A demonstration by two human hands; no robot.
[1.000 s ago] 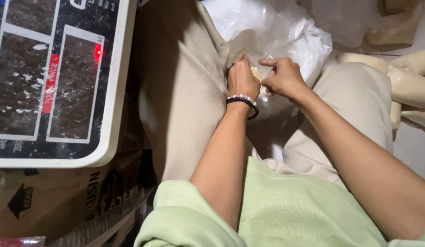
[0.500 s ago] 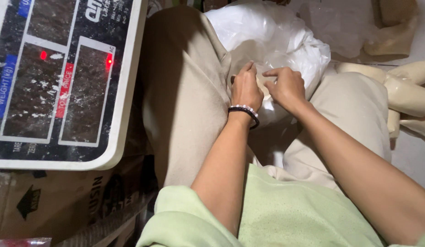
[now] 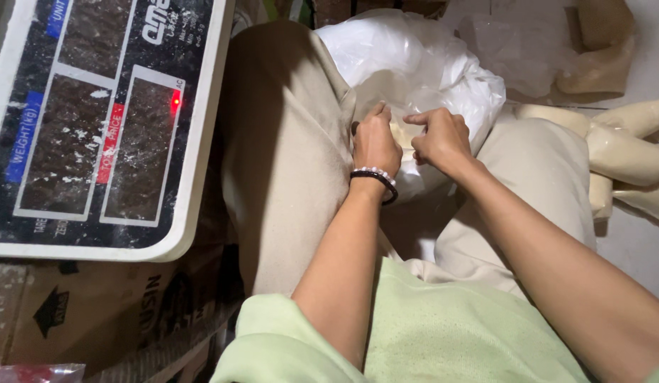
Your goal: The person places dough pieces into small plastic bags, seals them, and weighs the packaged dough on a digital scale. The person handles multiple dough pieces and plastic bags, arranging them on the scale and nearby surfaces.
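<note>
I am seated with a white plastic bag [image 3: 422,64] bulging between my knees. My left hand [image 3: 375,142], wearing a dark bead bracelet at the wrist, and my right hand [image 3: 439,139] meet at the bag's near side. Both pinch a small pale packet [image 3: 403,132] between their fingertips, just above the bag's opening. Most of the packet is hidden by my fingers.
A weighing scale [image 3: 95,120] with a dusty dark display panel and a lit red dot sits at the left, on a cardboard box [image 3: 95,312]. Several filled pale packets [image 3: 620,152] lie on the floor at the right. Crumpled clear plastic [image 3: 514,42] lies behind the bag.
My hands have stayed together on the packet at the bag, with the fingers shifting slightly. The view has tilted, so the scale shows more of its panel.
</note>
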